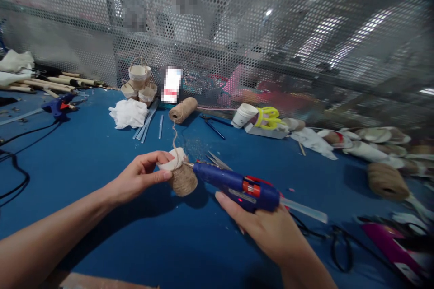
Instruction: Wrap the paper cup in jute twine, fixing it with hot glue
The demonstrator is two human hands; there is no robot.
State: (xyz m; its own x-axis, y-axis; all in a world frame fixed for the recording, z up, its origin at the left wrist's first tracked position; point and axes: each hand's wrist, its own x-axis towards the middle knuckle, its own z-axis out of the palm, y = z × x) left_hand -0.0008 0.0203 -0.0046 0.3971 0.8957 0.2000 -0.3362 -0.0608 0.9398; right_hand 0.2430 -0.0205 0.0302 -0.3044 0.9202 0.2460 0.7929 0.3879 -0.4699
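Note:
My left hand (149,172) pinches the white rim of a paper cup (183,181) whose lower part is wrapped in brown twine. The cup is tilted above the blue table. In my right hand (261,230) is a blue hot glue gun (233,184), its fingers wrapped round the handle and a clear glue stick (305,210) poking out of the back. The gun's metal tip meets the cup near the edge of the twine. From the cup a strand of twine runs up to a twine spool (183,110) lying behind. Scissors (219,160) lie partly hidden beneath the gun.
Behind the work stand twine-wrapped cups (139,82), a white cloth (129,114), loose glue sticks (146,123) and pliers (213,125). A second glue gun (58,107) lies left. At right are another twine spool (387,181) and black cables. A perforated metal panel (217,31) closes off the back.

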